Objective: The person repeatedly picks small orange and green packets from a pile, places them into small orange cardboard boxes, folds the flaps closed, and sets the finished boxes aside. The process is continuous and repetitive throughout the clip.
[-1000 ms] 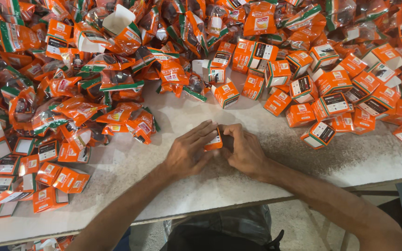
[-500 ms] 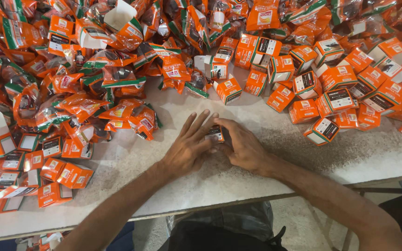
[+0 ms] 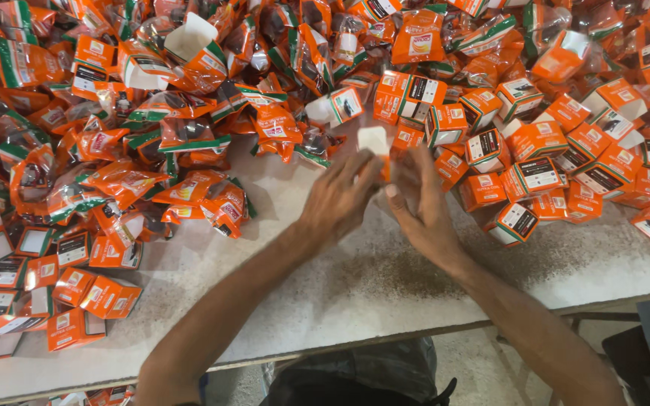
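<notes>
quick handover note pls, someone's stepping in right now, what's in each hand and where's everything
Left hand and right hand: both on one small orange box, raised just above the table, its white flap up and open.
Pouches: heap of orange and green plastic pouches across the far left and middle of the table.
Closed boxes: spread on the right, next to the right hand.
Flat boxes: near left edge, with a few open empty ones among them.
Done: many boxes on the right look closed.
Left: the box in hand is not yet shut; the pouch heap is large.

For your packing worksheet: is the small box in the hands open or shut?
Open: the small box shows a raised white flap between left hand and right hand.
</notes>
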A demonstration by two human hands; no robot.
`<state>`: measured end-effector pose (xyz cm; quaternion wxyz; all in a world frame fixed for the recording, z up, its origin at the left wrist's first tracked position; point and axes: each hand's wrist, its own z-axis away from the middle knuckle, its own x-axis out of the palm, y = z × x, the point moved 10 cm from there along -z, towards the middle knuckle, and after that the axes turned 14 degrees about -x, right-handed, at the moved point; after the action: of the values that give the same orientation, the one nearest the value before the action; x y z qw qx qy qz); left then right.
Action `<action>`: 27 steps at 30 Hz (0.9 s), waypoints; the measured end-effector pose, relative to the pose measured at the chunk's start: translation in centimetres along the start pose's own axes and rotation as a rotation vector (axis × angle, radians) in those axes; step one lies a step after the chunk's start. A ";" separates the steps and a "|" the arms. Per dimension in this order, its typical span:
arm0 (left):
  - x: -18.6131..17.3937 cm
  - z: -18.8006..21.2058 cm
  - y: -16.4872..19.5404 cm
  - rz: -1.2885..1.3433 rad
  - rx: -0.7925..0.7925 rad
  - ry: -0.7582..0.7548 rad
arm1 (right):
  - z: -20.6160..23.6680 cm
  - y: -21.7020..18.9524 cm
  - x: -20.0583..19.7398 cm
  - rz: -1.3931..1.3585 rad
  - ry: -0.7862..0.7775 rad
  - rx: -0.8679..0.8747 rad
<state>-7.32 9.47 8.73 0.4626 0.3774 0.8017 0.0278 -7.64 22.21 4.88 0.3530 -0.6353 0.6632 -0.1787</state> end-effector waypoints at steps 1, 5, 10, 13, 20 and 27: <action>-0.8 1.1 0.4 0.052 0.028 -0.006 | 0.6 1.6 0.7 -0.134 -0.029 0.110; -3.3 1.7 -3.3 0.050 -0.141 0.066 | 1.6 3.3 3.3 -0.401 -0.097 0.207; 0.9 -2.4 -11.1 -0.191 -0.408 -0.013 | 2.1 1.1 5.1 -0.041 -0.249 0.051; 2.3 -3.6 -12.2 -0.327 -0.369 0.016 | 2.2 0.8 4.8 0.141 -0.314 0.050; -3.4 3.9 -12.1 0.603 -0.660 0.021 | 1.8 -0.1 5.2 0.125 -0.353 0.026; -6.5 8.1 0.3 0.167 0.173 0.199 | 1.3 -2.1 6.6 0.154 -0.394 -0.095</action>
<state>0.86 3.11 8.90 0.3426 0.4765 0.8089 0.0341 -4.84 15.84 3.88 0.4582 -0.6211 0.6358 0.0079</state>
